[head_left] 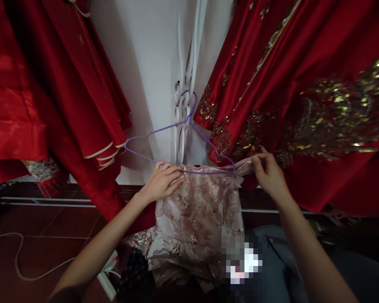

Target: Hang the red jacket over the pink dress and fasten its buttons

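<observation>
Red garments (322,71) flank a white wall (154,63) above dark-red floor tiles (60,221), lower left; at lower centre, left hand (164,183) and right hand (268,170), grips pinching, hold a brocade garment (198,206) at a purple hanger (189,118).

Red clothes (78,84) hang on the left. Red clothes with shiny gold bits (341,113) hang on the right. A white cord (17,260) curls across the floor (63,223).

Clothing shop or costume room, red garments (328,185) hanging left and right, gold sequins (322,120)
</observation>
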`<action>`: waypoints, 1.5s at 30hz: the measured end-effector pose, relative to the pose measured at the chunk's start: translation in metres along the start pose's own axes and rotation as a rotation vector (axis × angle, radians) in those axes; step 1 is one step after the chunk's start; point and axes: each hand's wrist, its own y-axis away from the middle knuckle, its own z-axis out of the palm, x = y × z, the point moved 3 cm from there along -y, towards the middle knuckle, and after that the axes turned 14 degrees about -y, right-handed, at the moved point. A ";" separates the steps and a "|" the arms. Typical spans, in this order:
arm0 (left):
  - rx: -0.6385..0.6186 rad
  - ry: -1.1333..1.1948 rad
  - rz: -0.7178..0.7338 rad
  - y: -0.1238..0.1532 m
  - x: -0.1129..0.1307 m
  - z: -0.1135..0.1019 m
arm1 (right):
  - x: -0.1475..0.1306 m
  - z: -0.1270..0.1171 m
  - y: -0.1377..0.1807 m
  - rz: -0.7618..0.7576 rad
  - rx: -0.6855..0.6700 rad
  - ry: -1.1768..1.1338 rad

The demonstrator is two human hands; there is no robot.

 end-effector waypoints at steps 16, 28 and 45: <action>0.057 0.245 -0.002 -0.034 0.039 0.028 | -0.080 0.031 -0.045 -0.279 0.019 0.082; 0.471 0.451 -0.896 0.024 -0.072 0.054 | -0.067 0.037 -0.059 -0.201 0.007 0.017; 0.483 0.797 -1.086 0.062 -0.114 0.085 | -0.067 0.031 -0.066 -0.182 -0.015 0.028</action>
